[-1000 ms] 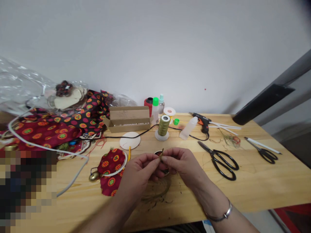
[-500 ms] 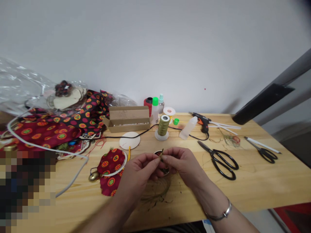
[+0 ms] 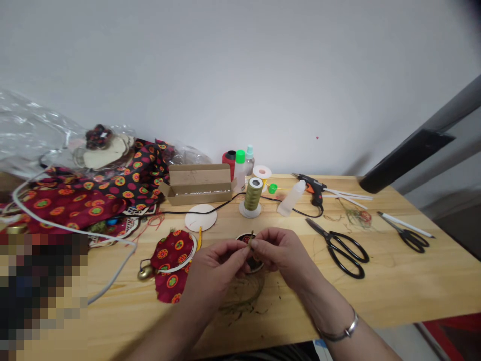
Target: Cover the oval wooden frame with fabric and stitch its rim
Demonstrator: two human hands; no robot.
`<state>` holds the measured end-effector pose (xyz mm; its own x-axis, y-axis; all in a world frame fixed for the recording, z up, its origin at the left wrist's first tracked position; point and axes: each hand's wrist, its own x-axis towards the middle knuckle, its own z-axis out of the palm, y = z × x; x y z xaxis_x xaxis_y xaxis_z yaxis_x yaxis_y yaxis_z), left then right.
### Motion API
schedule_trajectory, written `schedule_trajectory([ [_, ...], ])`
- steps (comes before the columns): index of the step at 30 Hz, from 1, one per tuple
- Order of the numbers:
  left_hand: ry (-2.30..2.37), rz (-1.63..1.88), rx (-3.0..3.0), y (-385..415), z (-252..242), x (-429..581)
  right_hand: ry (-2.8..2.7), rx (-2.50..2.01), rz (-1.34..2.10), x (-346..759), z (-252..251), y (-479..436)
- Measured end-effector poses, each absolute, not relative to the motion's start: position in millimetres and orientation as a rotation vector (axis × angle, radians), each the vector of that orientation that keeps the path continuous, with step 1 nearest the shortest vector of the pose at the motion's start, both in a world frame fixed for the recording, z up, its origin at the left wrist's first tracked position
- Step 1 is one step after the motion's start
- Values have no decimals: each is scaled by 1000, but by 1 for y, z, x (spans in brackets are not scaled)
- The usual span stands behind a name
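Clamped from both sides, the short olive-green thread tuft (image 3: 251,237) sits in my grip above the light wooden tabletop (image 3: 394,286): left hand (image 3: 215,268) reaches from eight o'clock, right hand (image 3: 285,252) from four, fingers curled.

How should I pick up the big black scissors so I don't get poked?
Take the big black scissors by the two loop handles. They lie flat on the table, loops toward the near right edge, blades pointing far left. So come from the near right side, away from the tips. The left hand and right hand pinch an olive thread tuft.
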<state>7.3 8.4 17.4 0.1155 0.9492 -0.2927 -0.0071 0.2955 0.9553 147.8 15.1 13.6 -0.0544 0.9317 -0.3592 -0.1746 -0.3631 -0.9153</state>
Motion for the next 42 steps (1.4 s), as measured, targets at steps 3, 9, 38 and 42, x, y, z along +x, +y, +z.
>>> schedule_trajectory([
  [3, 1267, 931, 1042, 8, 19, 8, -867, -1304, 1604, 148, 14, 15],
  [9, 1324, 963, 1132, 6, 16, 8, -859, -1281, 1666, 149, 14, 14],
  [38, 1301, 1067, 1763, 4, 11, -2, -806, -1111, 1691, 160, 16, 15],
  [42, 1406, 1042, 1832, 10, 7, -7, -784, -1063, 1737, 167, 24, 14],
])
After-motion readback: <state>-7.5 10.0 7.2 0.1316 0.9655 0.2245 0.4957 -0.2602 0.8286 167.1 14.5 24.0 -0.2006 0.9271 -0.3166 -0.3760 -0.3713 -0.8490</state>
